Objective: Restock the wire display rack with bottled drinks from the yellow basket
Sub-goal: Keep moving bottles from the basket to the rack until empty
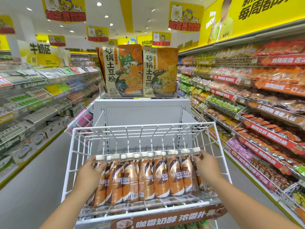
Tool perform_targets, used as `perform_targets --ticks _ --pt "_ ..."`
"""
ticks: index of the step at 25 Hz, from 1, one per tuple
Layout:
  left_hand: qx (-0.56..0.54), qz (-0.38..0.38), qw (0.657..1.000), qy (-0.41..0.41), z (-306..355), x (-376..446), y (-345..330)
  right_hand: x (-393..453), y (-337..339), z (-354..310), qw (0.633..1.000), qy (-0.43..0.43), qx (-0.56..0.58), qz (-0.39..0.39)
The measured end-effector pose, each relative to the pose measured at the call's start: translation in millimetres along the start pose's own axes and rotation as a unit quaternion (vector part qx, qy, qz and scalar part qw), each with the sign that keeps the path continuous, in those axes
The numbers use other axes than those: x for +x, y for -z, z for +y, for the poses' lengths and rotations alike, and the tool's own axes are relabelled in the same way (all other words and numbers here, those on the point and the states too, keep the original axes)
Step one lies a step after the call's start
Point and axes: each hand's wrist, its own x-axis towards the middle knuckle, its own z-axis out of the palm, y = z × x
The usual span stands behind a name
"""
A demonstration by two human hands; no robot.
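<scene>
A white wire display rack (115, 128) stands in front of me at the end of an aisle. Several brown Nescafe bottles (145, 176) with white caps stand in two rows at its front. My left hand (90, 172) wraps around the leftmost bottle (100, 184). At the other end of the row, my right hand (208, 167) presses against the rightmost bottle (197, 156). The back half of the rack is bare wire. The yellow basket is out of view.
A brown coffee sign (166, 219) runs along the rack's front edge. A grey panel (142, 111) rises behind the rack, topped by two orange noodle packs (140, 71). Stocked shelves line the aisles on the left (33, 100) and right (255, 100).
</scene>
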Motion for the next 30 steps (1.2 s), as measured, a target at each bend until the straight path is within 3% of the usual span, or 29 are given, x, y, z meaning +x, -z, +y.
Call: perform_targets --ticks 6,9,14,19,21,24,30 --pt "0.108 -0.009 0.993 -0.055 11 -13 9 -12 10 -1 0.995 0.055 -0.056 -0.056" --pt "0.186 -0.012 0.978 -0.094 19 -24 9 -14 19 5 0.982 0.123 -0.112 -0.087" --pt "0.312 -0.002 0.928 -0.201 31 -50 6 -21 31 16 0.937 0.255 -0.187 -0.151" --pt "0.434 0.013 0.861 -0.263 53 -108 -9 -35 51 30 0.874 0.359 -0.304 -0.118" --pt "0.462 0.01 0.848 -0.259 59 -134 -21 -43 58 39 0.863 0.369 -0.326 -0.117" --pt "0.458 -0.001 0.857 -0.237 67 -167 -37 -62 73 51 0.861 0.373 -0.326 -0.114" --pt "0.431 -0.039 0.864 -0.259 90 -229 -57 -118 122 76 0.883 0.326 -0.315 -0.118"
